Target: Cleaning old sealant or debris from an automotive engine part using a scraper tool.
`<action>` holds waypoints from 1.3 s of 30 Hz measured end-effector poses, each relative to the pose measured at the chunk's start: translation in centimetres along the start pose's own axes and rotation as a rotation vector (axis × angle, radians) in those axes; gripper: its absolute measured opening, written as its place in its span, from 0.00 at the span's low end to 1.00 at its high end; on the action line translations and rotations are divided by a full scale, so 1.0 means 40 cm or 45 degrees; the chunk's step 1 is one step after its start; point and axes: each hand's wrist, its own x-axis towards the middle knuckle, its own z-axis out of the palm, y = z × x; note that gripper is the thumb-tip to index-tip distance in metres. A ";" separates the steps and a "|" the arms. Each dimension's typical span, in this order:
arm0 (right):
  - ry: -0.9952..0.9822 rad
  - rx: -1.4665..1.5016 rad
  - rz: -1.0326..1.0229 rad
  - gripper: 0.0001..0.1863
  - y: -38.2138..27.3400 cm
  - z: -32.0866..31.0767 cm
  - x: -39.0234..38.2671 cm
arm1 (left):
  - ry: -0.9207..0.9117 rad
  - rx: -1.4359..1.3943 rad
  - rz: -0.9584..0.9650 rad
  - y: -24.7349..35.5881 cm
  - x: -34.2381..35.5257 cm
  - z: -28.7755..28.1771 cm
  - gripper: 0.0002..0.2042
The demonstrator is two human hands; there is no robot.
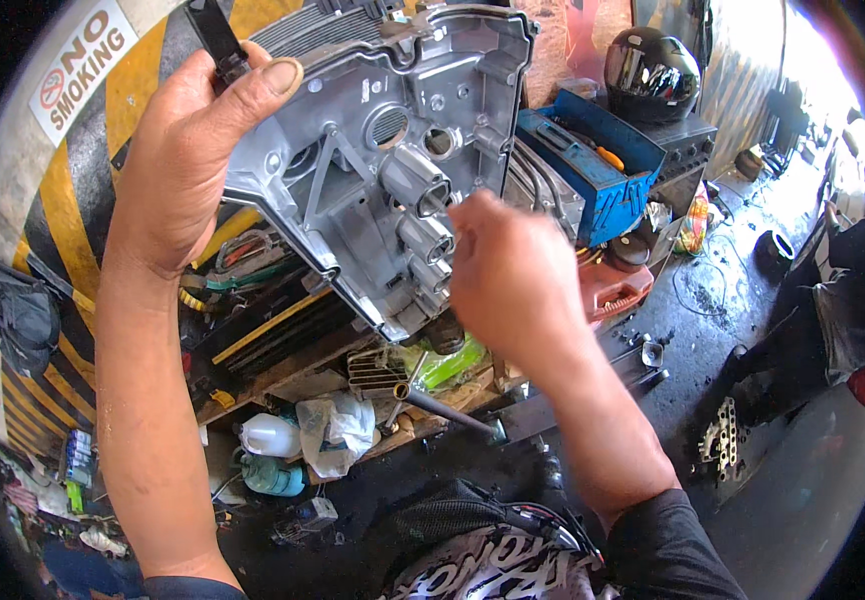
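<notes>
My left hand (198, 140) grips the upper left edge of a grey cast-metal engine cover (353, 220), thumb over the rim. A black flat piece (215, 38) sticks up beside the thumb; I cannot tell if it belongs to the cover. The cover is raised and tilted, its ribbed inner side toward me, with round holes and several protruding tubes (418, 180). My right hand (518, 270) is closed, slightly blurred, its fingertips pinched at the mouth of the upper tubes. Anything between those fingertips is hidden.
Behind the cover stands a cluttered workbench with a blue toolbox (593, 175) and a black helmet (653, 72). Below lie a white jug (271, 437), a teal bottle (273, 476) and a metal bar (448, 412). A metal plate with holes (721, 440) rests on the dark floor.
</notes>
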 end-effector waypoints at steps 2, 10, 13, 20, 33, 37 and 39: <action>-0.150 -0.155 -0.057 0.09 -0.024 -0.003 -0.005 | -0.032 0.108 0.014 -0.011 -0.002 -0.014 0.11; -0.155 -0.542 -0.301 0.07 -0.054 -0.077 0.054 | -0.107 0.237 0.025 -0.010 0.005 -0.037 0.13; -0.174 -0.613 -0.401 0.07 -0.071 -0.081 0.076 | -0.136 0.071 0.017 -0.020 0.006 -0.056 0.12; -0.306 -0.797 -0.415 0.06 -0.089 -0.092 0.113 | -0.080 0.106 -0.047 0.092 -0.031 0.030 0.18; -0.447 -1.107 -0.960 0.07 -0.169 -0.118 0.205 | -0.146 0.131 0.007 0.089 -0.035 0.010 0.21; -0.468 -1.173 -0.916 0.07 -0.175 -0.118 0.226 | -0.120 0.244 -0.037 0.083 -0.026 0.002 0.21; -0.460 -1.163 -1.034 0.08 -0.190 -0.094 0.204 | -0.153 0.197 -0.034 0.067 -0.017 -0.012 0.21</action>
